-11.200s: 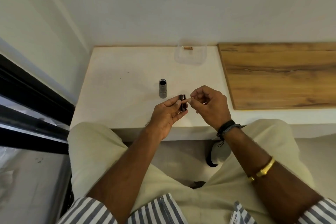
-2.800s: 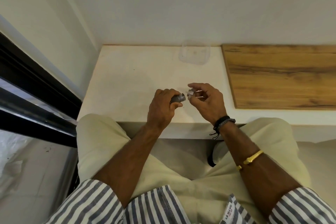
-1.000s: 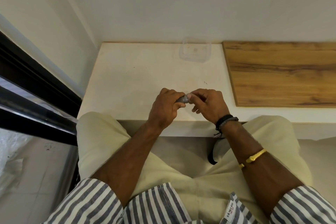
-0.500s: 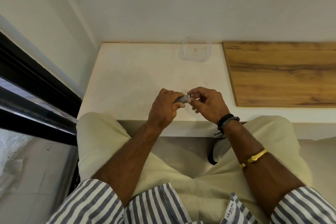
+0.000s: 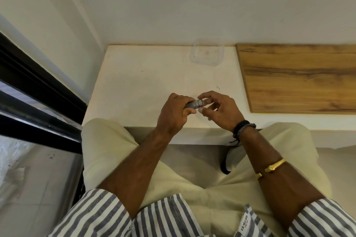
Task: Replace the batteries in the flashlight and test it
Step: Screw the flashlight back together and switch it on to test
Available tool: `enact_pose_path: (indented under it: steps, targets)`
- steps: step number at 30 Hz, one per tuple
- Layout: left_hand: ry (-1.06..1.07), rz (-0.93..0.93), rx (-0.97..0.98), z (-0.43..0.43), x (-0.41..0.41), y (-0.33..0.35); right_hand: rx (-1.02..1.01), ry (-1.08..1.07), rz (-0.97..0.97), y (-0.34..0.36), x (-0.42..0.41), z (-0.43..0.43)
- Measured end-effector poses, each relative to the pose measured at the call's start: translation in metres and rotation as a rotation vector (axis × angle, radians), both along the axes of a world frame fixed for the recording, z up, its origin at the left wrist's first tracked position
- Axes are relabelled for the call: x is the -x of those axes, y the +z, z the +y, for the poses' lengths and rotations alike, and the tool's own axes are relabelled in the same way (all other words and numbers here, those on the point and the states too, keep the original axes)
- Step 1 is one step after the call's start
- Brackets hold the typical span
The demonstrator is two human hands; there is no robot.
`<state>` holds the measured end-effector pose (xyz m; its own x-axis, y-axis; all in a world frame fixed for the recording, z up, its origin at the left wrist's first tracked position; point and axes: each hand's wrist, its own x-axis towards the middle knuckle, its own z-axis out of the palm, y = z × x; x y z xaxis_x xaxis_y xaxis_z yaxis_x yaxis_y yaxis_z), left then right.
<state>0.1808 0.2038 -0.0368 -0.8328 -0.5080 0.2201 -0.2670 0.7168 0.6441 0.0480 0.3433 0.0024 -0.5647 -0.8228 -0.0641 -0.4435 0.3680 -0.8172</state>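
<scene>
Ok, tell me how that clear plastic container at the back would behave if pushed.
The clear container looks thin-walled and empty, so probably very light and likely to slide easily on the smooth white table. Its low, wide shape suggests it would skid rather than tip.

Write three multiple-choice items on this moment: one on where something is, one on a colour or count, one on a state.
1. Where is the clear plastic container?
A. at the far edge of the white table, by the wall
B. on the person's lap
C. on the wooden board

2. How many hands are at the flashlight?
A. none
B. one
C. two

3. What state is the flashlight in?
A. lying on the table
B. held above the table
C. standing in the container

Answers:
1 A: it sits beside the wall, left of the board.
2 C: the left hand wraps the body and the right hand has fingertips at its end.
3 B: it is gripped, off the surface.
</scene>
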Motion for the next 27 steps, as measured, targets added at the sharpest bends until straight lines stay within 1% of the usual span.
enact_pose_path:
  steps: [3,12,15,17,19,22,27]
  targets:
    - [-0.002,0.008,0.005,0.0003,0.0003,0.0007,-0.001,-0.024,0.048,-0.0004,-0.0019,-0.0005]
    - [-0.066,0.028,0.024,0.0047,0.0009,0.0046,-0.156,-0.113,0.134,-0.0064,-0.0083,-0.0062]
    - [-0.041,0.029,0.020,0.0032,-0.0008,0.0061,-0.097,-0.066,0.019,-0.0039,-0.0053,-0.0025]
    - [-0.026,0.020,0.017,0.0029,-0.0015,0.0057,-0.039,0.005,-0.018,-0.0013,-0.0004,0.0002]
    - [-0.018,0.003,0.009,0.0033,-0.0021,0.0061,0.009,0.039,0.009,-0.0001,0.0009,0.0008]
    - [-0.023,0.014,0.013,0.0028,-0.0018,0.0065,0.025,0.006,0.034,0.0006,-0.0012,0.0006]
    - [-0.066,0.027,0.027,0.0046,-0.0015,0.0085,-0.090,-0.053,0.099,0.0008,-0.0060,-0.0016]
